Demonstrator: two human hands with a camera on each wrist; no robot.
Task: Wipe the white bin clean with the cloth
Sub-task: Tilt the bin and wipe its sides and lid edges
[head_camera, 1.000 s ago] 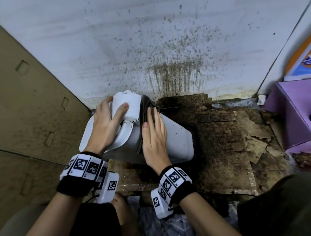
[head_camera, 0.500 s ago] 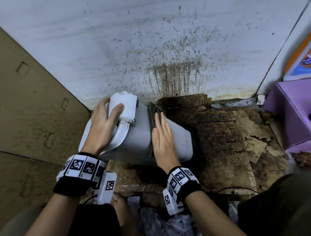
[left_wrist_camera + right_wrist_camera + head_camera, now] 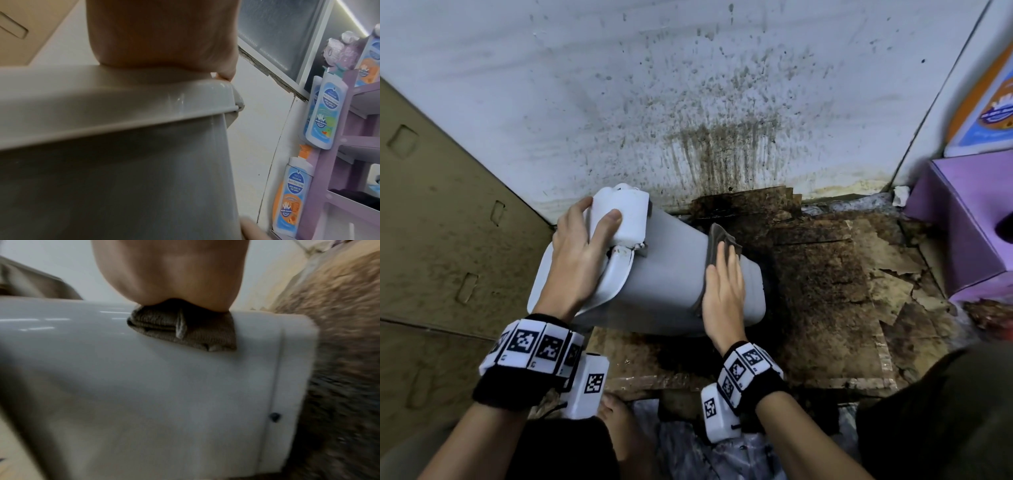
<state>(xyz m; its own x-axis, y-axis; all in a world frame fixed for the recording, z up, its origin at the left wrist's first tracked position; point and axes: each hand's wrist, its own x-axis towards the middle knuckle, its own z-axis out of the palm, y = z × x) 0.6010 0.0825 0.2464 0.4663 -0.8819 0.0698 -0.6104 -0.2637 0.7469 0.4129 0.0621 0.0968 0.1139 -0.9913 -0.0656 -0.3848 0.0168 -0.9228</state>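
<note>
Stained cardboard floor (image 3: 825, 281), white bin (image 3: 671, 281) lying on it

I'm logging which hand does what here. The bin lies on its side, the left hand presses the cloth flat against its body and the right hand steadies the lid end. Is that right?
Only the hands are swapped. In the head view the right hand presses the cloth flat against the white bin, lying on its side, and the left hand steadies the lid end.

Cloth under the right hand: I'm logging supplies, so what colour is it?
The ribbed folded cloth is brownish grey, seen best in the right wrist view.
</note>
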